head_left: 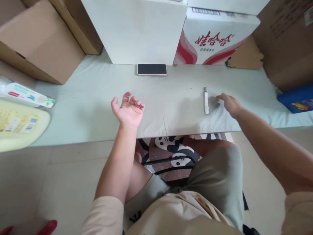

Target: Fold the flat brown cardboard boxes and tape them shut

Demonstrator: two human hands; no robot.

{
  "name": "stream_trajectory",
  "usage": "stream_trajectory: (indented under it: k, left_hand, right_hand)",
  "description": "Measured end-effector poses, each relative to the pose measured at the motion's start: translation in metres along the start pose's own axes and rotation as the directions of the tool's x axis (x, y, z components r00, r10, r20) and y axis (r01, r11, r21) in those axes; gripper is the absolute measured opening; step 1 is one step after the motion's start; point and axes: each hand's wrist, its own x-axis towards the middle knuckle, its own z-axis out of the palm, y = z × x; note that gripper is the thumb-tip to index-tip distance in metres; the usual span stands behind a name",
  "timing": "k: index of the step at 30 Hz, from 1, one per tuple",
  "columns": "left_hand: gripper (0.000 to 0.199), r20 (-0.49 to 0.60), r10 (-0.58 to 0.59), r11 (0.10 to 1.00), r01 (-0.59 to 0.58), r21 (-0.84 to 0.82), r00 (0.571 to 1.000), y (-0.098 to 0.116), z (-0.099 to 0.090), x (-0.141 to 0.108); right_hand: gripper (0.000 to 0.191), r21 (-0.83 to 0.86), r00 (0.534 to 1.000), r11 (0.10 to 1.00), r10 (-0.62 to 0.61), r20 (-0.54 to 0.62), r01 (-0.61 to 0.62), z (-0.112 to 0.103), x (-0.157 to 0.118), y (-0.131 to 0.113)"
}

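My left hand (130, 112) is raised palm up over the cloth-covered table (166, 114), its fingers loosely curled and apart with nothing in them. My right hand (230, 103) hovers just right of a white utility knife (206, 103), not touching it. Its fingers reach out toward the knife, and no object shows in them; some fingers are hidden beneath the hand. The knife lies flat, with a short piece of blade showing at its far end. Farther back lies a phone (152, 69) with a dark screen.
A white carton (139, 32) and a red-and-white water carton (212, 39) line the back. Brown cardboard boxes (49, 39) stand at left, more at right. A yellow jug (22, 124) and a bottle (26, 94) are at the left edge, a blue package (297, 99) far right.
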Motion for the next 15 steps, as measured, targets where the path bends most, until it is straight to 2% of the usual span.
stream_trajectory:
  k: [4, 8, 11, 15]
  left_hand:
    - [0.054, 0.033, -0.003, 0.997, 0.006, -0.080, 0.999, 0.010, -0.003, -0.007]
    - [0.056, 0.032, -0.006, 0.978, 0.013, -0.206, 0.999, 0.025, -0.002, -0.017]
    - [0.056, 0.021, -0.030, 0.963, 0.035, -0.267, 0.999, 0.038, -0.004, -0.024]
    - [0.056, 0.037, -0.034, 0.938, 0.045, -0.344, 0.999, 0.052, -0.009, -0.028]
  right_hand:
    - [0.034, -0.035, 0.997, 0.998, -0.055, 0.059, 0.057, 0.012, -0.026, -0.029]
    - [0.029, -0.060, 0.972, 0.975, -0.207, 0.108, 0.214, 0.031, -0.035, -0.077]
    - [0.027, -0.049, 0.918, 0.928, -0.356, 0.175, 0.369, 0.059, -0.039, -0.121]
    - [0.022, 0.010, 0.804, 0.833, -0.537, 0.257, 0.553, 0.111, -0.047, -0.190]
